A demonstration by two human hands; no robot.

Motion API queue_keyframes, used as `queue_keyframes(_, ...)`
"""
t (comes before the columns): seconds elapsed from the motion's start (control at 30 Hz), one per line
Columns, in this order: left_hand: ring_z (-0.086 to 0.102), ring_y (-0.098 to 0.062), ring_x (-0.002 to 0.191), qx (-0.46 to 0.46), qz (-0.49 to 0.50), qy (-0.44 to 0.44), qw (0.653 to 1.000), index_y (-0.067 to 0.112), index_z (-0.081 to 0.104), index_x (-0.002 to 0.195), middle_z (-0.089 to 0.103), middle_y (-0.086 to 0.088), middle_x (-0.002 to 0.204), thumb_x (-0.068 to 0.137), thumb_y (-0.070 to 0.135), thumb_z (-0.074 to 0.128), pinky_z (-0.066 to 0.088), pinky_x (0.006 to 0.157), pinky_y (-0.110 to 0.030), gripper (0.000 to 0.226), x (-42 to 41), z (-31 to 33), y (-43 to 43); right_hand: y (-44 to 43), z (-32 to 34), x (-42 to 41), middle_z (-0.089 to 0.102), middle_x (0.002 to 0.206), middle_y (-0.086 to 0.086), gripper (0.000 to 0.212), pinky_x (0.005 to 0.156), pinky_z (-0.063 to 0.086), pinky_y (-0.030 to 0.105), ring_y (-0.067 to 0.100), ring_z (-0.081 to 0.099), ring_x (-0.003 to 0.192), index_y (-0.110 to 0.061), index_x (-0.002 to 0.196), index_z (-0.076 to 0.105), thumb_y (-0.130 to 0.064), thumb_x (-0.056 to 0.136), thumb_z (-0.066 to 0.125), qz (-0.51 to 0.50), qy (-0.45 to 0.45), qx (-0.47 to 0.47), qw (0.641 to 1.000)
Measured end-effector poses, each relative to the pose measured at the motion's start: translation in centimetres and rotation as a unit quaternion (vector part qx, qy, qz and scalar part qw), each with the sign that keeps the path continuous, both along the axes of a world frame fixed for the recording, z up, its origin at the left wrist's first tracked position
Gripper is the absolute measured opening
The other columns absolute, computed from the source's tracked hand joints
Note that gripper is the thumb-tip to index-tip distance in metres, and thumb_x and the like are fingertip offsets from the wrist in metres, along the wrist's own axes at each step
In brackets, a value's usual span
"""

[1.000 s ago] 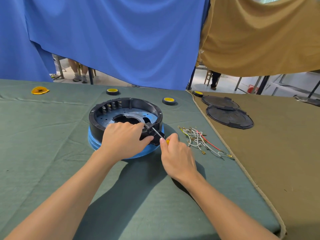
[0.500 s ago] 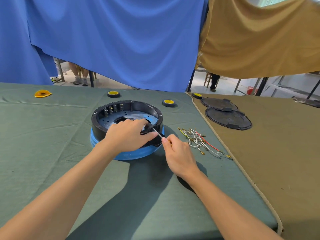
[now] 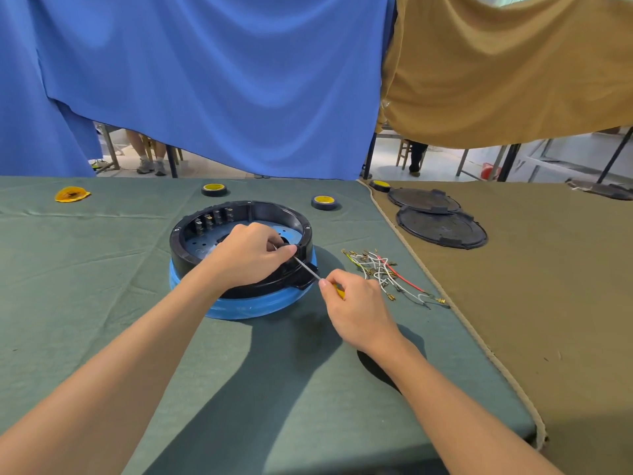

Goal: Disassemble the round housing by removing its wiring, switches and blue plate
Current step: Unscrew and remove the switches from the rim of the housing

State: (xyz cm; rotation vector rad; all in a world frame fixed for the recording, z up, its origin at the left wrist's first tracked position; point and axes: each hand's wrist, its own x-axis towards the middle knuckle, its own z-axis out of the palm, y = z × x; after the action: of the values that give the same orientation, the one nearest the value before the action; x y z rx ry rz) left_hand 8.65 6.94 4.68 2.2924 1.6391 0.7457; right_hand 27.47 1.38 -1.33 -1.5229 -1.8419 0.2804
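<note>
Since the screwdriver [image 3: 306,267] has a thin shaft and its tip works low inside the round housing [image 3: 260,206], I read the two-handed hold as a steadying one. The right grip [image 3: 359,310] is clamped round the yellow handle, just outside the near-right rim. The left grip [image 3: 248,257] lies over the near rim with its fingers curled, thumb and fingertips pinched on the shaft near the tip. That also pins the housing to the worktop [image 3: 85,303]. The tip is hidden under the left grip, so I cannot tell what it bears on.

The housing sits ahead of both grips, touching the left and just beside the right. Its blue plate [image 3: 200,250] lies in place on the floor inside. A row of switches [image 3: 212,217] stands against the far-left inner wall, apart from the fingers. The wiring [image 3: 380,272] lies loose on the worktop right of the housing, just beyond the right grip, so I judge that part done.
</note>
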Motion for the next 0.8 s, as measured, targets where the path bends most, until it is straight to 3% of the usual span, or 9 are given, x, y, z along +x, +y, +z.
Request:
queue_keyframes(0.17,0.064,-0.016,0.085,-0.013,-0.008,-0.001,1.0,0.017,0.074,0.099,0.072,0.001,0.084,0.094,0.043,0.055,0.053,0.083,-0.04,0.032,-0.1,0.2,-0.3,-0.2,0.5,0.1,0.057,0.065,0.002,0.033,0.073,0.041,0.038,0.026,0.049,0.075,-0.01,0.078,0.056,-0.032,0.099,0.043,0.005,0.0,-0.021,1.0)
queue_keyframes(0.53,0.063,-0.017,0.091,-0.022,-0.022,-0.003,1.0,0.02,0.069,0.108,0.071,0.007,0.089,0.089,0.048,0.061,0.051,0.088,-0.041,0.034,-0.4,0.1,-0.2,0.7,0.6,-1.0,0.049,0.061,-0.003,0.036,0.068,0.037,0.036,0.025,0.046,0.079,-0.013,0.072,0.048,-0.034,0.1,0.041,0.006,0.016,-0.051,0.999)
queue_keyframes(0.7,0.06,-0.017,0.074,-0.03,-0.037,0.02,0.999,0.018,0.065,0.087,0.065,0.008,0.075,0.082,0.053,0.067,0.049,0.071,-0.036,0.035,-1.1,0.0,0.0,0.7,-0.2,-2.2,0.043,0.061,-0.007,0.039,0.061,0.024,0.036,0.025,0.042,0.073,-0.025,0.065,0.03,-0.033,0.103,0.035,-0.043,0.105,0.001,0.994)
queue_keyframes(0.8,0.052,-0.012,0.061,-0.019,-0.037,0.019,0.999,0.016,0.062,0.078,0.06,0.008,0.064,0.083,0.055,0.064,0.041,0.06,-0.032,0.04,-1.2,-0.1,0.0,0.9,-0.2,-2.2,0.043,0.061,-0.006,0.038,0.06,0.024,0.036,0.027,0.044,0.073,-0.023,0.065,0.031,-0.032,0.103,0.036,-0.045,0.109,0.002,0.993)
